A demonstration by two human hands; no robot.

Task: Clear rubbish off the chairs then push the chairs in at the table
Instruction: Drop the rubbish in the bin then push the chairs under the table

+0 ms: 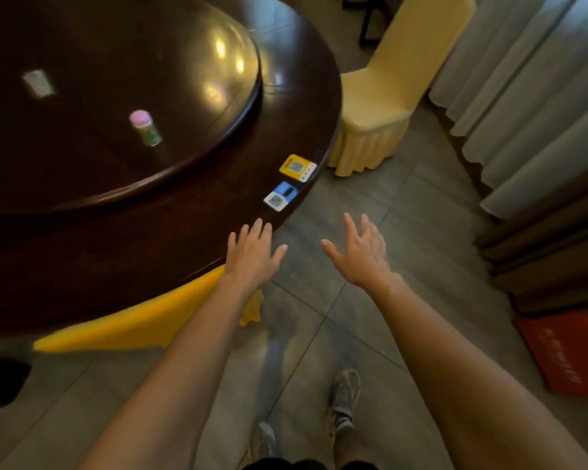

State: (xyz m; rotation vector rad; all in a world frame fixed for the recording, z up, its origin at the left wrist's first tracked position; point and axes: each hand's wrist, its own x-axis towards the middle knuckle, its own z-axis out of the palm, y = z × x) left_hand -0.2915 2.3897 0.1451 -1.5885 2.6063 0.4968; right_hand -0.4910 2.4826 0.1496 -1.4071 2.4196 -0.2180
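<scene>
Chair (384,96) pleated yellow fabric; table (184,232) round, glossy.

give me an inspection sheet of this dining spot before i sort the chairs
surface: dark round table with raised turntable
job's things: yellow chair beside the table, seat exposed, no rubbish seen; second yellow cover partly under the near edge
clutter: pink-lidded jar and white card on turntable; yellow card, blue card by edge
hands: left hand and right hand open, empty
cables: nothing seen
surroundings: tiled floor, curtains, red flat item
</scene>
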